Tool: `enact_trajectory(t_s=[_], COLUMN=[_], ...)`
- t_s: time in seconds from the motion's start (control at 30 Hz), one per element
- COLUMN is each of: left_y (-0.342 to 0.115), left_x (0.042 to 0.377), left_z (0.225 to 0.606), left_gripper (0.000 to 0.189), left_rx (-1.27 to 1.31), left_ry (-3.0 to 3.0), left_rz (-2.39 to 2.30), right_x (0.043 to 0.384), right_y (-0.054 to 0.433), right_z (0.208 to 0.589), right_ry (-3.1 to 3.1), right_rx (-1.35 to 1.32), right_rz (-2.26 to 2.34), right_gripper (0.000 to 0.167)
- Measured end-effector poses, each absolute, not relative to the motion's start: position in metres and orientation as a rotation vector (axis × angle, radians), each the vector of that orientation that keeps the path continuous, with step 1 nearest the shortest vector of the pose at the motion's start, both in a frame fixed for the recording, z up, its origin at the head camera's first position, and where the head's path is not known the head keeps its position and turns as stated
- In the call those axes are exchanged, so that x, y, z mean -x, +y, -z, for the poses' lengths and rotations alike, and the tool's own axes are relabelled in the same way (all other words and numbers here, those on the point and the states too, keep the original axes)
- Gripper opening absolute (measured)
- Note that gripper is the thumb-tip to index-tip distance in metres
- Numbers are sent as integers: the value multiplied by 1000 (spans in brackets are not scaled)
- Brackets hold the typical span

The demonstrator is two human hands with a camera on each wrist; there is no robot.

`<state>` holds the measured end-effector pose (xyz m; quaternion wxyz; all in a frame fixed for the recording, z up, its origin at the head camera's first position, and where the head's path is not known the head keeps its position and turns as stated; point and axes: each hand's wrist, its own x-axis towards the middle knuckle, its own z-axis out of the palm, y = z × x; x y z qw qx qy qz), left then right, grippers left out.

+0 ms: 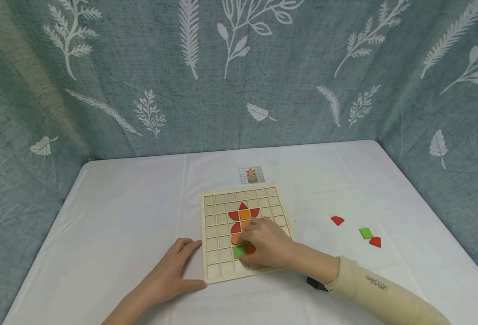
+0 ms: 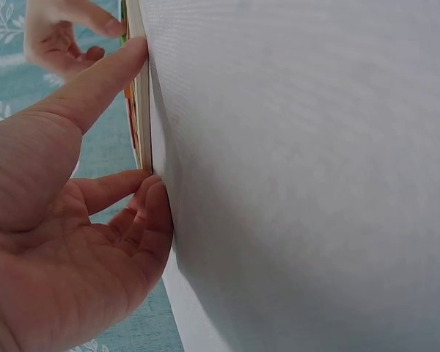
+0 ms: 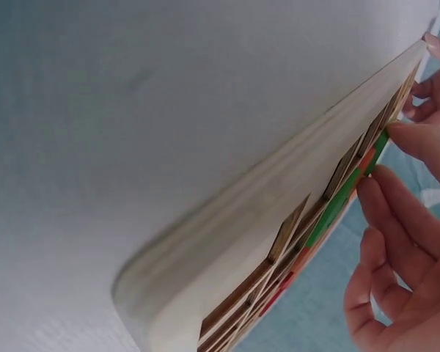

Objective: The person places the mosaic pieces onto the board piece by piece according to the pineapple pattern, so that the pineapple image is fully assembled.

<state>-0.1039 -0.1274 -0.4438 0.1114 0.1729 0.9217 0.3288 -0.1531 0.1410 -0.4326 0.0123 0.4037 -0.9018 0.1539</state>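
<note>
A light wooden grid board (image 1: 214, 270) lies on the table with red, orange and green tiles forming a figure on it. My right hand (image 1: 267, 243) is over the board's lower middle, pinching a green square tile (image 1: 239, 252) between thumb and fingers; in the right wrist view this green tile (image 3: 379, 152) stands tilted at the grid. The hand covers part of the figure. My left hand (image 1: 170, 268) rests at the board's left side, its thumb near the front corner and fingertips against the edge. In the left wrist view, thumb and fingers (image 2: 106, 191) touch the board's side.
A small pattern card (image 1: 251, 174) lies behind the board. To the right are a red quarter-round tile (image 1: 337, 220), a green square tile (image 1: 366, 233) and another red tile (image 1: 375, 242). A black object (image 1: 317, 284) shows under the right wrist. Patterned cloth (image 1: 222, 113) hangs behind the table.
</note>
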Motion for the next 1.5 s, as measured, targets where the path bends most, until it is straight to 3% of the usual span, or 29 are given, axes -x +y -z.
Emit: enact_trajectory(t_s=[0.33, 0.57, 1.0, 1.5], left_y=[-128, -128, -129, -125], left_x=[103, 104, 104, 102], left_z=[445, 442, 442, 443], left_gripper=[90, 91, 93, 93], left_rx=[-522, -520, -516, -505], left_ry=[2712, 2712, 2713, 2707], left_rz=[-965, -971, -957, -971], right_x=[154, 155, 149, 129], right_y=[141, 156, 267, 382], right_z=[434, 423, 414, 412], right_ry=[-2742, -2846, -2913, -3016], right_rx=[-1319, -1174, -598, -354], right_rz=[-556, -682, -878, -679], right_gripper=[12, 16, 24, 33])
